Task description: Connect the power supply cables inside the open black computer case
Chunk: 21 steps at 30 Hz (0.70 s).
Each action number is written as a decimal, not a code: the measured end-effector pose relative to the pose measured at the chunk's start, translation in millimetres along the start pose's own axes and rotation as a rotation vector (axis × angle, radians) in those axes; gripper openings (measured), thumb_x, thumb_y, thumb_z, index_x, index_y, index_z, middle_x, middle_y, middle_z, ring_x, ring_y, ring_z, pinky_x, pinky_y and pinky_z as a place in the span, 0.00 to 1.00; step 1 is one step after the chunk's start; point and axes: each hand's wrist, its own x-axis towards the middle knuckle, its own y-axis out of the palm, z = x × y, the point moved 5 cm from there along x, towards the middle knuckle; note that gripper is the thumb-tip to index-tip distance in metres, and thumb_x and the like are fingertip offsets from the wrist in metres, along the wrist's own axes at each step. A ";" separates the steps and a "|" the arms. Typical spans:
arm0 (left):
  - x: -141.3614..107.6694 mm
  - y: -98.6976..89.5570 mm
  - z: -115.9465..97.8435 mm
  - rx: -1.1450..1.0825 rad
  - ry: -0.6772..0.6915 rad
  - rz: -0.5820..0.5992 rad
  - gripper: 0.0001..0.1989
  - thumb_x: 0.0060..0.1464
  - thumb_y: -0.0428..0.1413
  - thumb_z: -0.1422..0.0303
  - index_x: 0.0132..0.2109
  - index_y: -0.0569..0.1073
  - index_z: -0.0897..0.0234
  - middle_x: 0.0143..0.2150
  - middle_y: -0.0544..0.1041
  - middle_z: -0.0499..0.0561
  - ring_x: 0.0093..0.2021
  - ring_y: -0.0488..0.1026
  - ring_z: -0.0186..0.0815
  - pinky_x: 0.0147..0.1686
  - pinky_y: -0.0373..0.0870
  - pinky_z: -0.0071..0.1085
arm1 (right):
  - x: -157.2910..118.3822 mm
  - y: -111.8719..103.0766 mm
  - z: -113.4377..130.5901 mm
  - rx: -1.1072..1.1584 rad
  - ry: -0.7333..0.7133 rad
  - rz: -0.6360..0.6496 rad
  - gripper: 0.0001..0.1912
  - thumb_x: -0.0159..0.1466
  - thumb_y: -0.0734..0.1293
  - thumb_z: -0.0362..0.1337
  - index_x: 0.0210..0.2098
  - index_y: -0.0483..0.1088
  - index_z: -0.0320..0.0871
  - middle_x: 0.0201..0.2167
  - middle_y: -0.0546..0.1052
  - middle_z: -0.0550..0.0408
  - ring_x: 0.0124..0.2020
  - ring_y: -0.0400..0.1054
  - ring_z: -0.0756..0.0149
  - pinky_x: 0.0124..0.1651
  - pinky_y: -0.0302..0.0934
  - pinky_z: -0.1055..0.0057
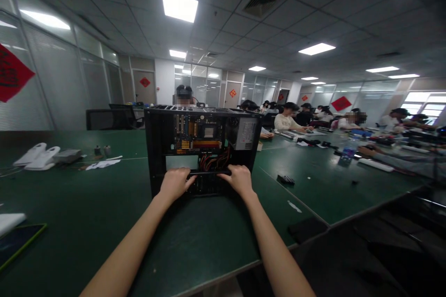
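An open black computer case (157, 148) stands upright on the green table (202, 241), its inside facing me. A motherboard (188, 132) shows at its upper left, a silver-labelled power supply (245, 133) at its upper right, and a bundle of coloured cables (215, 161) below. Across the lower part runs a black bar. My left hand (174, 183) is closed around the bar on the left, thumb pointing inward. My right hand (240, 180) grips the same bar on the right, thumb also inward.
At the left lie white plastic pieces (43, 157), a grey box (68, 156) and a green-edged tablet (26, 241). A small black part (285, 179) is right of the case. People sit along tables at the right and behind the case.
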 end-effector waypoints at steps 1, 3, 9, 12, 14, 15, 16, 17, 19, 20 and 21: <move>-1.1 -0.8 -0.2 0.000 0.004 -0.003 0.21 0.64 0.44 0.55 0.37 0.74 0.65 0.36 0.79 0.58 0.35 0.76 0.45 0.36 0.66 0.35 | -1.0 -0.3 0.3 0.000 0.002 -0.007 0.27 0.62 0.64 0.61 0.30 0.72 0.41 0.30 0.77 0.49 0.35 0.70 0.61 0.39 0.49 0.69; -3.5 -2.3 -0.8 -0.007 0.014 -0.009 0.21 0.64 0.44 0.55 0.37 0.74 0.65 0.36 0.79 0.58 0.35 0.76 0.44 0.36 0.66 0.36 | -3.1 -1.1 1.2 -0.004 0.001 -0.031 0.27 0.61 0.64 0.61 0.29 0.71 0.41 0.29 0.77 0.51 0.35 0.70 0.61 0.38 0.49 0.68; -7.9 -4.7 -1.2 -0.034 0.011 -0.019 0.20 0.64 0.44 0.57 0.38 0.74 0.64 0.36 0.79 0.57 0.36 0.75 0.43 0.37 0.66 0.36 | -6.6 -2.6 3.6 -0.001 -0.021 -0.079 0.26 0.61 0.65 0.61 0.29 0.71 0.42 0.28 0.76 0.51 0.34 0.69 0.61 0.38 0.48 0.67; -8.3 -5.2 -1.7 -0.045 0.020 -0.031 0.19 0.64 0.44 0.57 0.37 0.74 0.64 0.36 0.79 0.57 0.36 0.75 0.43 0.37 0.65 0.37 | -6.7 -2.7 3.7 0.011 -0.029 -0.087 0.25 0.61 0.66 0.59 0.29 0.71 0.41 0.28 0.76 0.51 0.34 0.68 0.61 0.38 0.48 0.68; -9.3 -5.5 -3.5 -0.038 0.017 -0.056 0.19 0.64 0.44 0.58 0.37 0.74 0.65 0.36 0.78 0.57 0.36 0.74 0.44 0.38 0.65 0.39 | -6.9 -2.4 3.8 0.020 -0.038 -0.095 0.24 0.61 0.66 0.59 0.29 0.72 0.41 0.29 0.76 0.51 0.34 0.68 0.61 0.38 0.48 0.68; -10.4 -5.6 -5.0 -0.028 0.007 -0.074 0.18 0.64 0.45 0.59 0.37 0.74 0.65 0.36 0.78 0.57 0.36 0.74 0.45 0.38 0.65 0.40 | -7.2 -2.2 4.0 0.025 -0.042 -0.098 0.24 0.61 0.66 0.58 0.29 0.72 0.42 0.29 0.76 0.51 0.34 0.68 0.61 0.38 0.48 0.68; -12.0 -5.5 -7.2 -0.012 -0.009 -0.095 0.18 0.64 0.45 0.59 0.37 0.74 0.65 0.36 0.78 0.57 0.37 0.74 0.46 0.38 0.65 0.41 | -7.6 -2.1 4.5 0.029 -0.046 -0.103 0.23 0.62 0.66 0.58 0.29 0.72 0.42 0.29 0.76 0.51 0.34 0.68 0.61 0.38 0.48 0.68; -14.2 -5.2 -9.9 0.005 -0.033 -0.121 0.17 0.63 0.46 0.60 0.38 0.74 0.65 0.36 0.77 0.58 0.38 0.73 0.47 0.39 0.65 0.42 | -8.3 -2.2 5.1 0.033 -0.048 -0.108 0.23 0.62 0.67 0.57 0.30 0.72 0.42 0.29 0.75 0.51 0.35 0.67 0.61 0.38 0.48 0.67; -20.0 -3.6 -16.6 0.038 -0.083 -0.181 0.16 0.63 0.46 0.61 0.42 0.74 0.66 0.40 0.77 0.59 0.41 0.72 0.48 0.43 0.65 0.45 | -10.3 -3.0 7.3 0.034 -0.047 -0.119 0.22 0.62 0.67 0.56 0.30 0.71 0.42 0.30 0.75 0.51 0.35 0.67 0.60 0.38 0.48 0.67; -23.2 -2.0 -20.6 0.051 -0.101 -0.212 0.16 0.63 0.47 0.62 0.46 0.74 0.67 0.42 0.76 0.59 0.44 0.71 0.49 0.47 0.64 0.47 | -11.6 -3.7 8.8 0.030 -0.043 -0.124 0.21 0.62 0.67 0.55 0.30 0.71 0.42 0.30 0.75 0.51 0.35 0.66 0.60 0.39 0.48 0.67; -26.2 0.3 -24.6 0.061 -0.109 -0.239 0.17 0.62 0.47 0.62 0.50 0.73 0.67 0.46 0.75 0.60 0.47 0.70 0.50 0.51 0.62 0.49 | -13.2 -4.7 10.5 0.024 -0.036 -0.131 0.20 0.63 0.67 0.54 0.31 0.71 0.42 0.30 0.74 0.51 0.36 0.66 0.59 0.39 0.49 0.66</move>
